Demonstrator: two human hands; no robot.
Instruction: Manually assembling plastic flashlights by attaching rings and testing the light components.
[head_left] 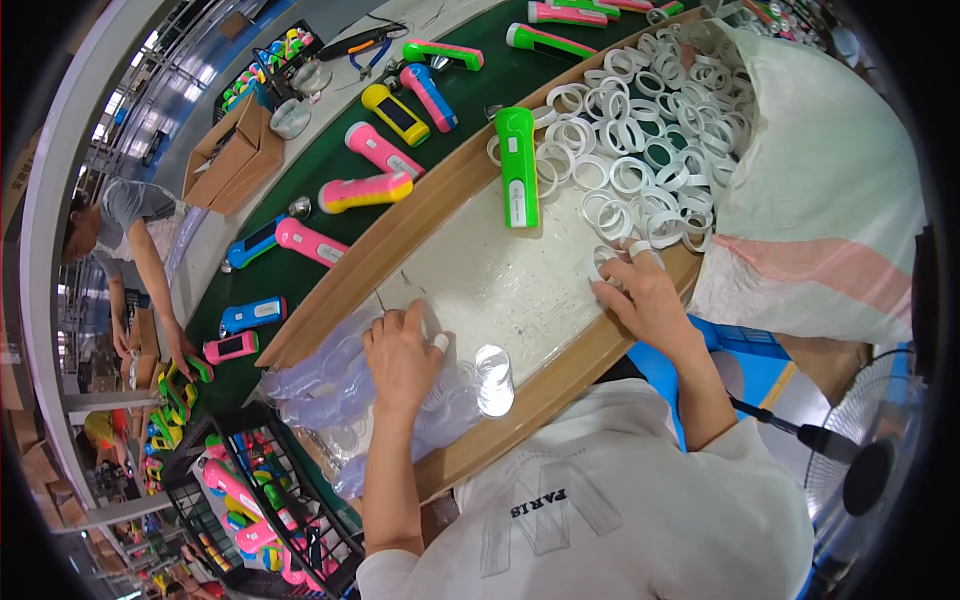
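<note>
My left hand (403,360) rests over clear plastic discs in sleeves (340,370), fingers bent and thumb held apart. A pale cap covers one digit, and nothing shows in its grasp. At the edge of the heap of white plastic rings (630,180), my right hand (645,295) has its fingers bent around a white ring (604,260). Beside my left wrist lies a shiny stack of clear discs (494,380). A green flashlight (517,168) lies across the far side of the cardboard tray (550,395), next to the rings.
Several colourful flashlights (378,150) lie on the green belt (300,180) beyond the tray. A white woven sack (820,190) stands at right, above a fan (865,470). A black crate (250,490) of flashlights sits at lower left. Another person (140,240) handles flashlights at far left.
</note>
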